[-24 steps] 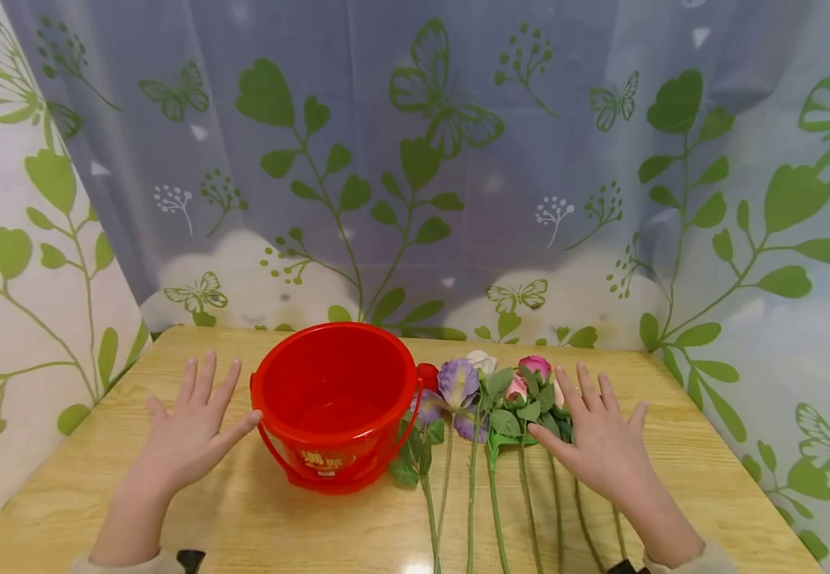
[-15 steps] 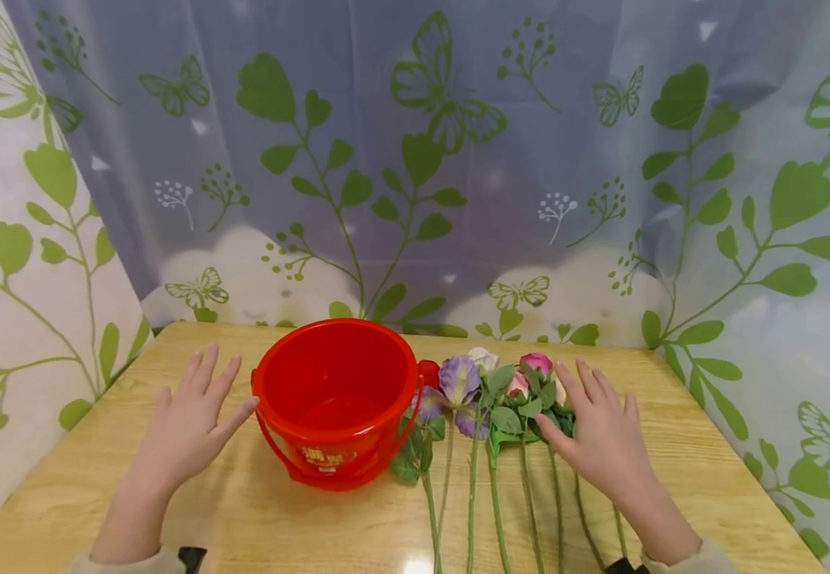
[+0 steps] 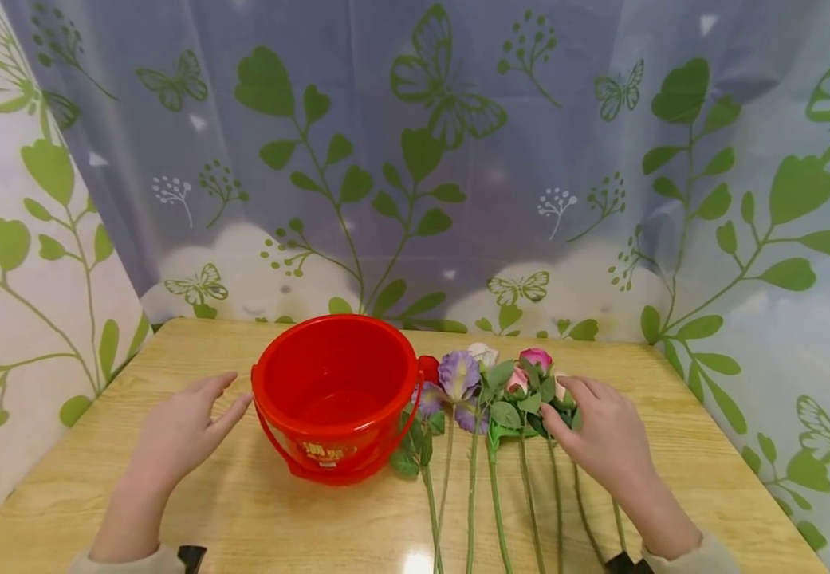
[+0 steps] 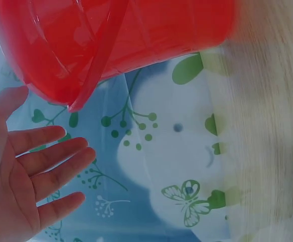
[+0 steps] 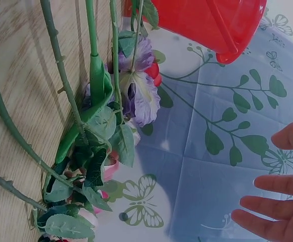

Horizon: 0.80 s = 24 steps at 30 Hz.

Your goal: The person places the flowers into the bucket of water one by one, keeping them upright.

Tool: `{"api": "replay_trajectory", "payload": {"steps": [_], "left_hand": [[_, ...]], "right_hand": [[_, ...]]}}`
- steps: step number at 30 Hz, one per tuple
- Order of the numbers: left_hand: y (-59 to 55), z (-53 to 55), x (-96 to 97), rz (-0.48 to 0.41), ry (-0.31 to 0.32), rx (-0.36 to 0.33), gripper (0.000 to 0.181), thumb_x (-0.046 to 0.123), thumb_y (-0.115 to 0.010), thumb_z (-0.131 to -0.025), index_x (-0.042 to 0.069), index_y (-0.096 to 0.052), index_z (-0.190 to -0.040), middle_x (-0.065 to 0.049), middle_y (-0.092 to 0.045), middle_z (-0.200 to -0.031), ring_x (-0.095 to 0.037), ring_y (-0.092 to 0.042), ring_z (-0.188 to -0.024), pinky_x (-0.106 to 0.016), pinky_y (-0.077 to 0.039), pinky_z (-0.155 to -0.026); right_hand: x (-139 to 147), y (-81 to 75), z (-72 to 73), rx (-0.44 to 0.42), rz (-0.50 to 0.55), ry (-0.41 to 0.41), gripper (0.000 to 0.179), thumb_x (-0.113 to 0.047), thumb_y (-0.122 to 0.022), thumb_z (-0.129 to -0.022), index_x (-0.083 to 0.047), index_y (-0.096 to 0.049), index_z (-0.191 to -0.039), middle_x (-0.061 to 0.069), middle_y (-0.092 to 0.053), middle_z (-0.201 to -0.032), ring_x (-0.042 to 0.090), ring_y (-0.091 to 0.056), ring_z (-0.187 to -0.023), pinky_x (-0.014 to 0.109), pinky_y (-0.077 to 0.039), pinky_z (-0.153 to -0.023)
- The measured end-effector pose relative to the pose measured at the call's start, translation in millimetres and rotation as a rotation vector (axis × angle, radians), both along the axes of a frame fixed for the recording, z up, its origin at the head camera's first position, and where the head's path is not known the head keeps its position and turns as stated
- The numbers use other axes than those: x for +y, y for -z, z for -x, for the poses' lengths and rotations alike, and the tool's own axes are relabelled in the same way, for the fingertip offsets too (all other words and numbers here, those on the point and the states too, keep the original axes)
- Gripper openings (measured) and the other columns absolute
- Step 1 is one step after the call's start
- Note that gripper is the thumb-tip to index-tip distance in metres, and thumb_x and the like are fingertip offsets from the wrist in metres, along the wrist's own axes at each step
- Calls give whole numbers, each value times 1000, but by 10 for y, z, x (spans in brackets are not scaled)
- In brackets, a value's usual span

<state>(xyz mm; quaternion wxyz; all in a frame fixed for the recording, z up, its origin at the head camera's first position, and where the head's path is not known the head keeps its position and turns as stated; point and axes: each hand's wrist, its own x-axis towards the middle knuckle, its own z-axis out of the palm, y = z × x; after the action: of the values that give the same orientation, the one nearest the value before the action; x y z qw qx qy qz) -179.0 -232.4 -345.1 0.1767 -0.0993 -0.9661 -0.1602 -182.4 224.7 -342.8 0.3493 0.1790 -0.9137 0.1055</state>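
A red plastic bucket (image 3: 328,454) with gold lettering stands upright left of centre on the table, its handle lowered toward the front. Beside its left side hovers my left hand (image 3: 181,434), fingers relaxed and holding nothing; the left wrist view shows that hand (image 4: 30,176) near the bucket's rim (image 4: 15,70). To the bucket's right lie several artificial flowers, with a purple iris (image 3: 459,375), a pink rose (image 3: 535,359) and a white bloom (image 3: 483,354) among them. Over the right end of the bunch hangs my right hand (image 3: 608,438), also relaxed with nothing in it.
The wooden table (image 3: 300,526) carries the bucket and flowers. Long green stems (image 3: 498,510) run toward its front edge. Behind it and at both sides hangs a curtain (image 3: 415,159) printed with leaves and butterflies.
Both hands have gone from spread, raised fingers to fingers bent slightly forward and lowered. The bucket and flowers stay in place; the head view has tilted slightly.
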Motion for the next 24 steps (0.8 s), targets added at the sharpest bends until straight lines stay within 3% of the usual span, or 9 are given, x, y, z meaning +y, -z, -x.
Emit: {"api": "replay_trajectory", "payload": {"steps": [9, 17, 24], "left_hand": [[4, 9, -11, -71, -24, 10, 53, 40, -46, -90, -4, -53, -117, -25, -54, -112, -42, -51, -99, -56, -42, -74], [16, 85, 44, -169, 11, 134, 45, 31, -52, -89, -6, -53, -115, -25, -55, -110, -41, -53, -95, -55, -42, -74], [5, 162, 101, -227, 48, 203, 41, 26, -54, -88, -6, -54, -114, -25, -54, -111, -40, -50, -101, -55, -40, -81]], "right_hand": [[30, 17, 0, -43, 2, 19, 36, -25, -68, -71, 1, -64, -96, 17, -63, -91, 33, -60, -80, 45, -49, -65], [77, 28, -49, -150, 60, 48, 34, -24, -67, -75, 0, -63, -100, 18, -62, -97, 33, -59, -83, 45, -49, -63], [146, 61, -68, -239, 88, 79, 36, -24, -64, -78, -1, -61, -105, 16, -61, -99, 30, -59, -81, 41, -49, -58]]}}
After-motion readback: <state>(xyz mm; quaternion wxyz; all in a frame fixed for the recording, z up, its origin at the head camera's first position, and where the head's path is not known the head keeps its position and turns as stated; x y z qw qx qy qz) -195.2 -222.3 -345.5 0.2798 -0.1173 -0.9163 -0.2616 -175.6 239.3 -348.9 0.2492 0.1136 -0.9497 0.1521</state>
